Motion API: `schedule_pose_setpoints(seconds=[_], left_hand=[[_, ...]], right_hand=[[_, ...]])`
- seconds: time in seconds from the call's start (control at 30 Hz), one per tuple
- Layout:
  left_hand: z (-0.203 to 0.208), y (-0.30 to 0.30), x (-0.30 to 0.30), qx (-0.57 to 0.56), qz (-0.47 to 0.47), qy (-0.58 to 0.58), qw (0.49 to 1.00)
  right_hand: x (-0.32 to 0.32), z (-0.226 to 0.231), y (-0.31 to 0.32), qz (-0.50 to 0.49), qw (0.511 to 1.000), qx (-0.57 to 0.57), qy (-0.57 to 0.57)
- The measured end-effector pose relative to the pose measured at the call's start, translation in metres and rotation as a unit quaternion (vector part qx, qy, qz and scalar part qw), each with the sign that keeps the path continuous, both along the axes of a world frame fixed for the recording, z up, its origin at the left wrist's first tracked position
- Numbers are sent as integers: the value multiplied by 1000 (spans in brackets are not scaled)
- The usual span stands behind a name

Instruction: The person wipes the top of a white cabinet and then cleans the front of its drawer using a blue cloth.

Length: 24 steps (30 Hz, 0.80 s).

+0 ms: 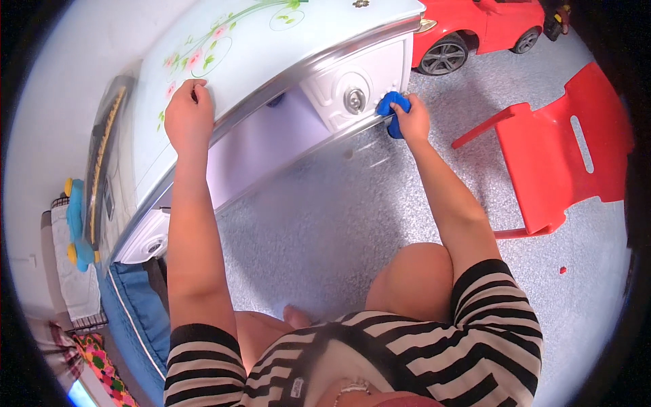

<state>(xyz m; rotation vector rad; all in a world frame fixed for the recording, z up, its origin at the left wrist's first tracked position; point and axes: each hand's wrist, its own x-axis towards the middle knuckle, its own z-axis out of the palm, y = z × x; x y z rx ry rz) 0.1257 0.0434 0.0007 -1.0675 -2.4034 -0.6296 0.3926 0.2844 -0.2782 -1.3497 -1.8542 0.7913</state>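
Note:
My right hand [415, 120] is closed round a bunched blue cloth [392, 103]. The cloth presses against the lower right corner of a white drawer front [337, 87] with a round silver knob [354, 101], and part of it hangs below that edge. My left hand [189, 117] is curled into a loose fist on the pale glass tabletop [264, 51], beside its printed pink flowers. Nothing shows between the left fingers. Below the tabletop, an open shelf space [261, 139] lies between my two arms.
A red plastic chair [542, 169] stands on the speckled grey floor [305, 224] at the right. Behind it is a red toy car [468, 30]. A second drawer front [146, 241] with a knob is at the left, near blue fabric [139, 305]. My bare knee [413, 278] is below.

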Motion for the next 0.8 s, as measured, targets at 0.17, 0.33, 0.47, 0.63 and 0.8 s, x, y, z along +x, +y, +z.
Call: schedule_pose_setpoints(seconds=[0.17,0.33,0.47,0.63,0.8], left_hand=[[3,-6,4,4,13,-8,1000],[1,-5,4,1,5,-1,1000],[0,0,-1,2,18,-2,1000],[-2,-5,-7,10,-8,-6,1000],[13,16,31,-48,-164,25,985]], right_hand=[[-22,88,-10,-22,965,103,239],[-30,95,3,-31,958,141,248],[-16,34,7,-24,983,8,184],[-22,101,7,-18,960,20,280],[-21,126,18,-35,964,-5,264]])
